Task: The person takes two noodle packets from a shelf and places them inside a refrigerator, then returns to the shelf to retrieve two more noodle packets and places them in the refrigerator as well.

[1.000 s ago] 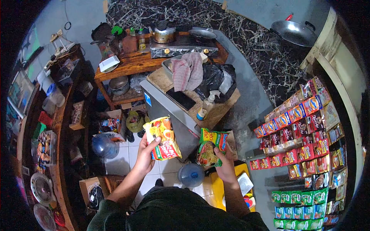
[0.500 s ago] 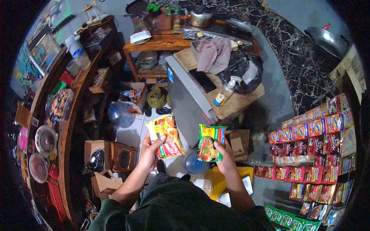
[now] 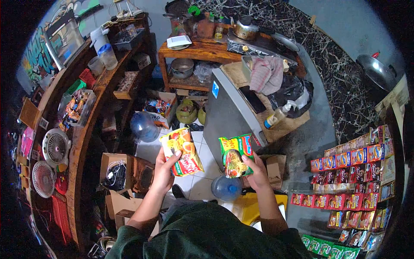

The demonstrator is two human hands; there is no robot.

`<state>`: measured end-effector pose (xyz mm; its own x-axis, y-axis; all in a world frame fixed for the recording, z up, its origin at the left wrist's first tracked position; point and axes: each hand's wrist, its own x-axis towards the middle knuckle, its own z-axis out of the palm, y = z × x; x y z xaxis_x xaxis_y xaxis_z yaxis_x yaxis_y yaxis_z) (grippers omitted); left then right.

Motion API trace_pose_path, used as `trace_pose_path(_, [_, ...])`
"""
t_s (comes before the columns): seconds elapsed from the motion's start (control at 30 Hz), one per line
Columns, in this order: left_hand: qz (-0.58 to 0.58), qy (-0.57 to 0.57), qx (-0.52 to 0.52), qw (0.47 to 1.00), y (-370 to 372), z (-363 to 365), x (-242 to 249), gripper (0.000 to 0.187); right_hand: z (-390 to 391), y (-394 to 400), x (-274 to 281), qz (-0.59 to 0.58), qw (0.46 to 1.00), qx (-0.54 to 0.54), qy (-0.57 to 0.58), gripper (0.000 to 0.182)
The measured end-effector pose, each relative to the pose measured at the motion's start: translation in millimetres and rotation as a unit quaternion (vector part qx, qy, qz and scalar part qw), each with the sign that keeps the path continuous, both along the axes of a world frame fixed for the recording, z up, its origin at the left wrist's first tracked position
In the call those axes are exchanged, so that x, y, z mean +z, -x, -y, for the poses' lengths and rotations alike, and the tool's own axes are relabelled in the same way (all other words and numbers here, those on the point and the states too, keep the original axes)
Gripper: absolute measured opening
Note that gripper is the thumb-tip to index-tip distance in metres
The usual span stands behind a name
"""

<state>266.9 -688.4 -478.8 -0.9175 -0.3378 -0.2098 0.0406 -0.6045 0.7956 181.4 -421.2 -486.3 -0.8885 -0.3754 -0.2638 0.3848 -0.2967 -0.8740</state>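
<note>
My left hand (image 3: 164,170) is closed on a yellow, white and red packet of instant noodles (image 3: 183,151), its thumb lying across the front. A second instant noodle packet (image 3: 235,157), green and yellow with a bowl of noodles printed on it, is gripped by my right hand (image 3: 256,172), thumb on its right side. Both packets are held up in front of my body, apart from each other, with their printed faces toward me. Fingers behind the packets are hidden.
A grey fridge (image 3: 228,108) stands ahead, bearing a spray bottle (image 3: 278,116), a phone and a cloth. Blue water jugs (image 3: 226,188) sit on the tiled floor. A long wooden shelf (image 3: 92,116) curves along the left. Sachet strips (image 3: 340,200) hang at right.
The view has shifted, so the surroundings appear farther right and lower. Both hands still hold their packets; the right packet is tilted a little differently.
</note>
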Motion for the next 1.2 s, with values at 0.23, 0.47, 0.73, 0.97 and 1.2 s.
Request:
trace_pose_path(0.23, [0.001,0.005,-0.002,1.0,1.3,83.3,-6.5,0.047,81.9,8.4,15.8,-0.02,1.0,0.007,0.011,0.046])
trace_pose_path(0.47, [0.012,-0.006,0.003,1.0,5.2,147.7,-16.7,0.049,153.5,23.9,14.0,-0.015,0.999,0.025,-0.017,0.044])
trace_pose_path(0.73, [0.022,0.011,-0.008,1.0,13.0,181.4,-22.5,0.047,183.3,41.8,3.0,-0.021,0.999,0.024,-0.03,0.044])
trace_pose_path(0.97, [0.052,0.011,-0.061,0.997,50.0,185.8,-29.1,0.044,182.6,74.1,-5.7,0.009,0.999,-0.028,-0.033,0.04])
trace_pose_path(1.2, [0.049,0.045,-0.089,0.994,127.3,173.5,-32.6,0.04,163.9,139.8,-17.2,0.002,1.0,-0.028,-0.011,0.044])
